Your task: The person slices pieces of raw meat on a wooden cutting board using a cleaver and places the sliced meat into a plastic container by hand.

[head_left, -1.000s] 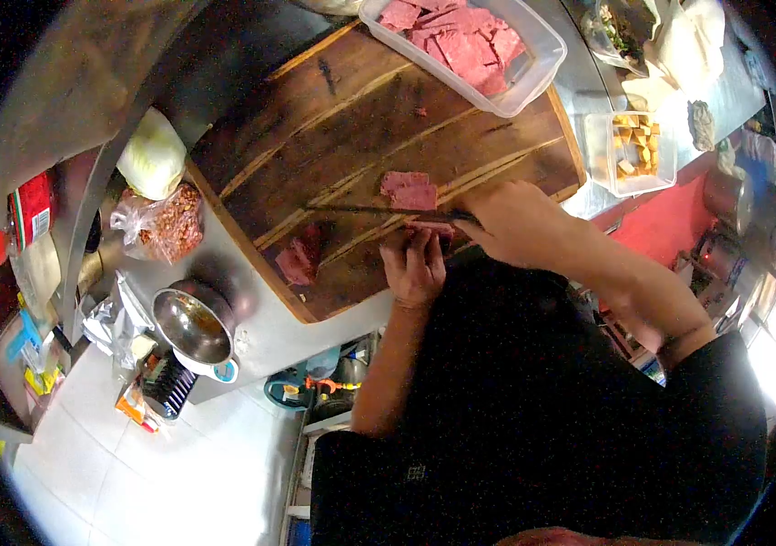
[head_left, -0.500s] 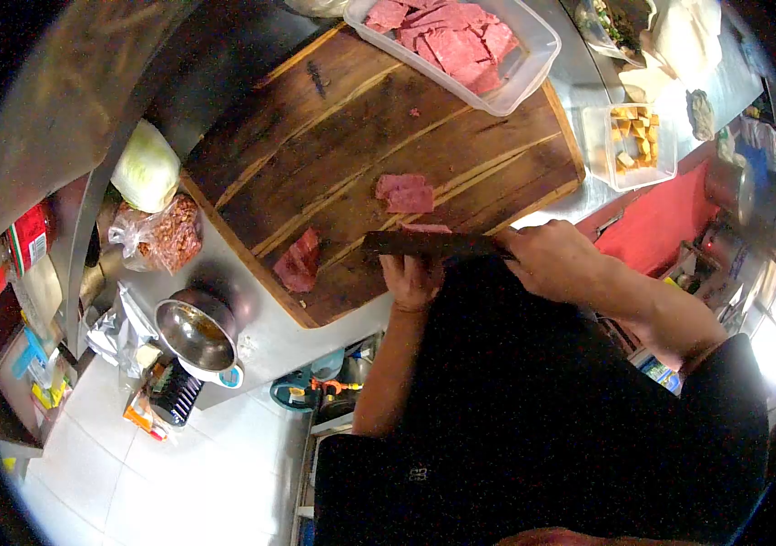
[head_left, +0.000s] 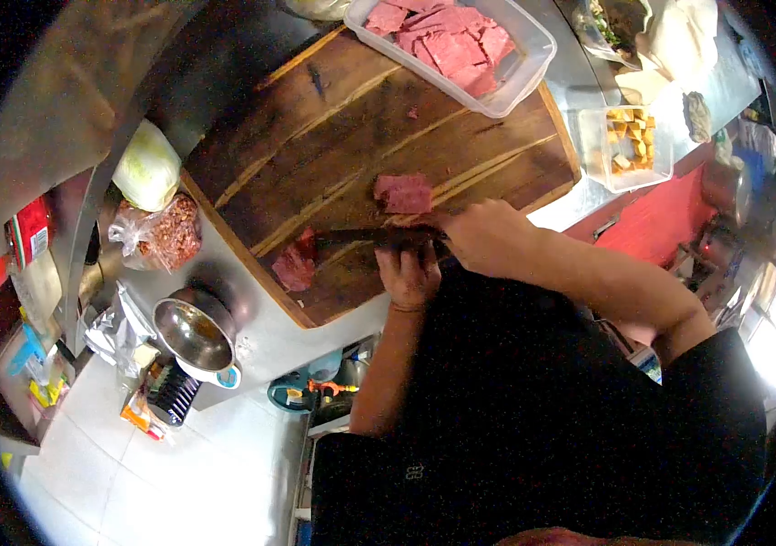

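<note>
My right hand (head_left: 490, 238) is closed round the handle of a broad dark knife (head_left: 370, 236). Its blade points left, low over the wooden cutting board (head_left: 315, 164). Just on my side of the blade, my left hand (head_left: 409, 278) has its fingers bent and pressed down at the board. The blade hides the fingertips and most of what they hold, a piece of raw red meat. Sliced meat (head_left: 403, 194) lies just beyond the knife. Another meat chunk (head_left: 296, 262) rests near the board's left corner, close to the knife tip.
A plastic tub (head_left: 520, 77) of meat slices sits over the board's far edge. To the right stands a container (head_left: 620, 173) of orange-yellow cubes. Along the left are a cabbage (head_left: 147, 168), a bag of reddish-brown bits (head_left: 160, 232) and a metal pot (head_left: 192, 332).
The knife and my right hand have slid left, the tip now reaching near the left meat chunk. My left hand stays in about the same place. The meat edge seen beyond the blade is now hidden.
</note>
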A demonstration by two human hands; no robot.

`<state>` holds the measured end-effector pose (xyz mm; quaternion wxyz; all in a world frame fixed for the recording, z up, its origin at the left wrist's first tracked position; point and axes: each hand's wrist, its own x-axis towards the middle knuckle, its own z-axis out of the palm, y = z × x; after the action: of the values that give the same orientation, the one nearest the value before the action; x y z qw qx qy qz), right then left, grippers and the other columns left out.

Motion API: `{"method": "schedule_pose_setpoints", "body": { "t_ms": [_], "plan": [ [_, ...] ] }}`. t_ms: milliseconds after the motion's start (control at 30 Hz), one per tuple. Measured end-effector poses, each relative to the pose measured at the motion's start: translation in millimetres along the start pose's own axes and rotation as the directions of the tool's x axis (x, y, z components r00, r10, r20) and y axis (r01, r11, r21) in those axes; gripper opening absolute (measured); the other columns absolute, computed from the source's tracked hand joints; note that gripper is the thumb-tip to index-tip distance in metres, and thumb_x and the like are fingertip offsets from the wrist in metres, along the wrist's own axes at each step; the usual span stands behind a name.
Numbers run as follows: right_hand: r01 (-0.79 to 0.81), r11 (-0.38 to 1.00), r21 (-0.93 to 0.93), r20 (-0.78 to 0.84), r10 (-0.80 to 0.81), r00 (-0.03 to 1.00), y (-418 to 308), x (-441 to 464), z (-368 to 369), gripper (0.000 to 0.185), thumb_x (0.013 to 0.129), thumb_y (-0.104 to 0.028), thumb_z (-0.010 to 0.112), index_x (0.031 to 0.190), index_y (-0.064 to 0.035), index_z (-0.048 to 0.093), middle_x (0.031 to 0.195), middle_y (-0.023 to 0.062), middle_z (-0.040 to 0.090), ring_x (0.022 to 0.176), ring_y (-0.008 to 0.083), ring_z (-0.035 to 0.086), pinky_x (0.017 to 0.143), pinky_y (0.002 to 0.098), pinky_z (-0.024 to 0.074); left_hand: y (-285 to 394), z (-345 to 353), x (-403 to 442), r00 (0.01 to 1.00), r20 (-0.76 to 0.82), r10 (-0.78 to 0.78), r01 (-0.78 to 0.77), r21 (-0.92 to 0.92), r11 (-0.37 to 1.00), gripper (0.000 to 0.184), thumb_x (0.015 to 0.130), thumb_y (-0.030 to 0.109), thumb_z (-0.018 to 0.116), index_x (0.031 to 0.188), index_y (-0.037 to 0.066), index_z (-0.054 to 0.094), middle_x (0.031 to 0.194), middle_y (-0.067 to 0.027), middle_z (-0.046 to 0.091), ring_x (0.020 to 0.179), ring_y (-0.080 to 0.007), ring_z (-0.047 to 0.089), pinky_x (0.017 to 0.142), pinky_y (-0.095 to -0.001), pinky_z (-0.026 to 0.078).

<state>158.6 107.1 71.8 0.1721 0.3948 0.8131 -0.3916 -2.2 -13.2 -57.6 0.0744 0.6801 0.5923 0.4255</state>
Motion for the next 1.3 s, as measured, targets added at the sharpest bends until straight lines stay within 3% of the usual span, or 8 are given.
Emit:
{"method": "schedule_pose_setpoints", "body": {
  "t_ms": [267, 333, 767, 867, 967, 1067, 1167, 1300],
  "plan": [
    [-0.034, 0.99, 0.135, -0.156, 0.055, 0.986, -6, -23, -41, 0.03, 0.097, -0.029, 0.057, 0.107, -0.0027, 0.065, 0.085, 0.0249, 0.07, 0.083, 0.0467, 0.068, 0.077, 0.0557, 0.0562, 7, -4, 11, 0.999, 0.042, -0.009, 0.008, 0.024, 1.0, 0.027, 0.086, 0.007, 0.074, 0.111, 0.004, 0.066, 0.11, -0.0184, 0.061, 0.096, -0.04, 0.061, 0.085, -0.0499, 0.053],
    [-0.155, 0.983, 0.095, 0.055, 0.15, 0.987, -7, -40, -47, 0.031, 0.096, -0.03, 0.058, 0.111, -0.003, 0.064, 0.091, 0.0249, 0.07, 0.089, 0.046, 0.068, 0.08, 0.055, 0.0559, 1, 0, 3, 1.0, 0.017, 0.023, -0.023, 0.021, 1.0, 0.027, 0.087, 0.008, 0.072, 0.113, 0.005, 0.066, 0.112, -0.0197, 0.061, 0.098, -0.0415, 0.062, 0.086, -0.0506, 0.053],
    [-0.146, 0.988, 0.045, 0.106, 0.141, 0.984, 11, -70, -20, 0.031, 0.093, -0.024, 0.062, 0.117, -0.0041, 0.06, 0.082, 0.0227, 0.069, 0.08, 0.0434, 0.07, 0.072, 0.053, 0.0579, 0, -6, -6, 0.988, 0.141, -0.068, 0.074, -0.038, 0.997, 0.037, 0.089, 0.022, 0.067, 0.121, 0.003, 0.067, 0.113, -0.024, 0.064, 0.097, -0.0457, 0.065, 0.087, -0.0512, 0.055],
    [-0.121, 0.992, 0.025, 0.098, 0.118, 0.988, 12, -69, -20, 0.033, 0.092, -0.022, 0.063, 0.119, -0.0045, 0.059, 0.08, 0.0223, 0.069, 0.076, 0.0423, 0.07, 0.069, 0.0514, 0.0586, -12, -2, -26, 0.997, 0.067, 0.031, -0.032, 0.014, 0.999, 0.039, 0.089, 0.023, 0.067, 0.121, 0.002, 0.066, 0.115, -0.0242, 0.065, 0.098, -0.0457, 0.066, 0.088, -0.0509, 0.055],
    [-0.081, 0.996, 0.022, 0.047, 0.08, 0.996, 12, -67, -23, 0.034, 0.091, -0.021, 0.064, 0.12, -0.0048, 0.059, 0.078, 0.0223, 0.068, 0.074, 0.0419, 0.07, 0.068, 0.0509, 0.0591, -24, 5, -56, 0.986, 0.168, -0.01, 0.008, 0.012, 1.0, 0.041, 0.088, 0.023, 0.068, 0.122, 0.001, 0.066, 0.117, -0.025, 0.064, 0.099, -0.0464, 0.066, 0.088, -0.0516, 0.055],
    [-0.069, 0.998, 0.006, 0.092, 0.068, 0.993, 12, -64, -25, 0.035, 0.09, -0.021, 0.064, 0.121, -0.0048, 0.059, 0.078, 0.0217, 0.068, 0.074, 0.0414, 0.07, 0.068, 0.0511, 0.0591, -29, 12, -73, 0.888, 0.309, -0.341, 0.408, -0.189, 0.893, 0.042, 0.087, 0.022, 0.068, 0.122, 0.0, 0.066, 0.118, -0.0257, 0.064, 0.098, -0.0468, 0.066, 0.087, -0.0512, 0.056],
    [-0.067, 0.998, -0.005, 0.108, 0.067, 0.992, 13, -61, -25, 0.034, 0.091, -0.02, 0.063, 0.12, -0.0047, 0.059, 0.078, 0.0215, 0.068, 0.074, 0.0414, 0.07, 0.068, 0.0514, 0.0591, -8, -6, -24, 0.998, 0.065, 0.001, -0.002, 0.016, 1.0, 0.042, 0.087, 0.021, 0.069, 0.122, -0.001, 0.066, 0.117, -0.0256, 0.064, 0.098, -0.0464, 0.067, 0.085, -0.0498, 0.057],
    [-0.1, 0.995, -0.002, 0.174, 0.099, 0.98, 8, -56, -34, 0.03, 0.092, -0.021, 0.061, 0.118, -0.005, 0.06, 0.081, 0.0229, 0.069, 0.075, 0.0421, 0.07, 0.069, 0.0516, 0.0592, -2, -8, -18, 0.999, 0.046, -0.002, 0.0, 0.04, 0.999, 0.043, 0.086, 0.02, 0.07, 0.124, -0.001, 0.066, 0.116, -0.0251, 0.065, 0.098, -0.0451, 0.067, 0.083, -0.0481, 0.058]
  ]
}}
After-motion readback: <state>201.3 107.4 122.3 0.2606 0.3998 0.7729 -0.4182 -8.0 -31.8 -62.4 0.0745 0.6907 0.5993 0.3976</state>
